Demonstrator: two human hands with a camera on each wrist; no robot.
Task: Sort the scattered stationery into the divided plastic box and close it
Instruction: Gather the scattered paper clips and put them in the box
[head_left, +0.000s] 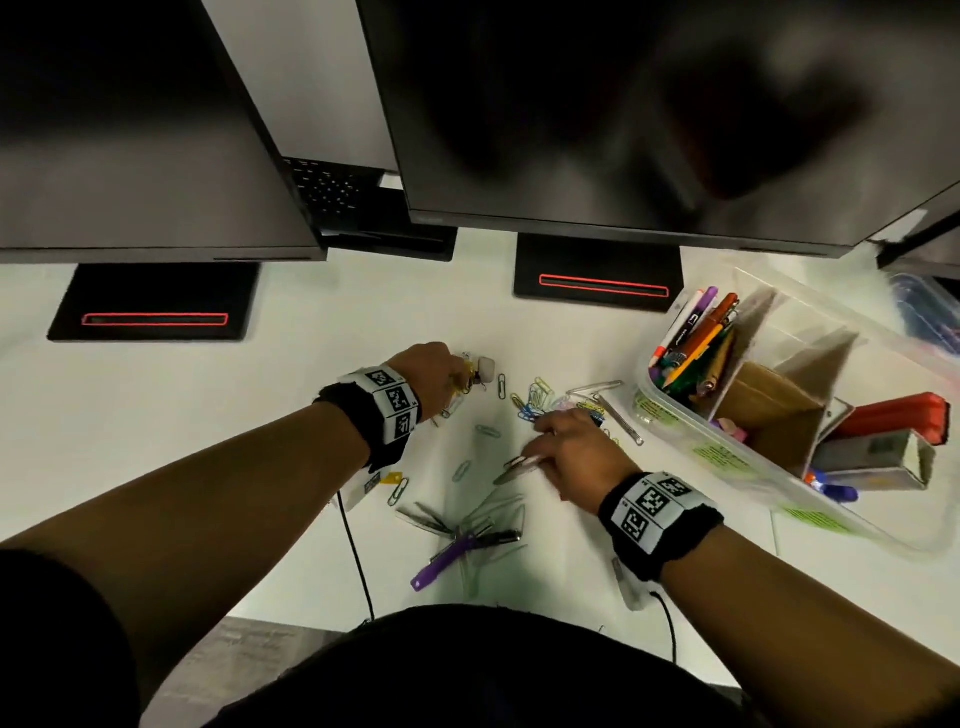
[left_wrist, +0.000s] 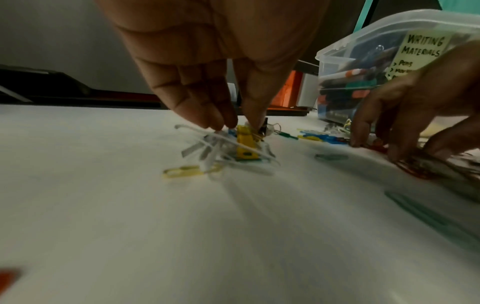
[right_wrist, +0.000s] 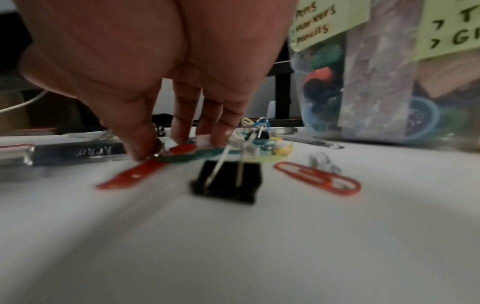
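My left hand (head_left: 457, 376) (left_wrist: 239, 125) pinches a small bunch of clips, a yellow binder clip (left_wrist: 245, 144) among white ones, on the white desk. My right hand (head_left: 540, 434) (right_wrist: 161, 146) is down on the pile of coloured paper clips (head_left: 535, 402). Its thumb and fingers pinch at a red paper clip (right_wrist: 130, 178) and a bit of metal. A black binder clip (right_wrist: 228, 183) and another red paper clip (right_wrist: 319, 179) lie just in front of it. The open divided plastic box (head_left: 727, 457) stands at the right, with pens (head_left: 696, 338) in one compartment.
Two monitors on black stands (head_left: 597, 280) line the back of the desk. A purple pen (head_left: 447, 561), loose paper clips (head_left: 397, 491) and clear strips lie near the front edge. A red stapler (head_left: 893, 415) sits in the box. A metal bar (right_wrist: 75, 153) lies left of my right hand.
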